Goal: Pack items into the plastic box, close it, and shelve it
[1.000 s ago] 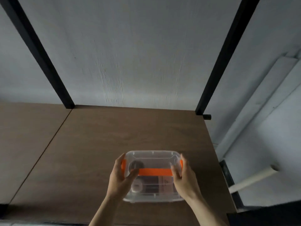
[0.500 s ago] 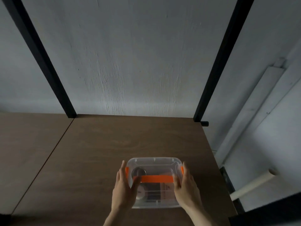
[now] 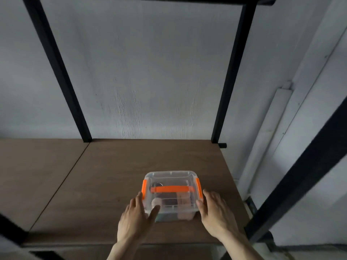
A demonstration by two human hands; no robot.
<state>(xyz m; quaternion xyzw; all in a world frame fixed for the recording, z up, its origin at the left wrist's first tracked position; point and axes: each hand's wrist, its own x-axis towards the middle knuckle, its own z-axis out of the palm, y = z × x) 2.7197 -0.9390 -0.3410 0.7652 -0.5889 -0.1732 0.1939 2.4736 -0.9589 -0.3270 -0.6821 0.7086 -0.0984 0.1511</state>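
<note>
A clear plastic box (image 3: 170, 178) with its lid on, an orange handle (image 3: 170, 188) and orange side latches stands on the brown shelf board (image 3: 112, 175), near the front right. Dark and pale items show dimly through its walls. My left hand (image 3: 134, 218) lies at the box's near left corner, fingers spread, the thumb touching the front wall. At the near right corner, my right hand (image 3: 216, 214) has its fingers apart and its thumb against the box's edge. Neither hand wraps the box.
Black metal uprights (image 3: 56, 72) (image 3: 231, 72) stand at the back of the shelf, against a white wall. A thick black front post (image 3: 300, 184) rises at the right. A second brown board (image 3: 28, 175) adjoins on the left. A white conduit (image 3: 266, 137) runs down the wall at the right.
The box has gone further onto the shelf and now rests there. Both hands have loosened their grip and slid back to its near corners.
</note>
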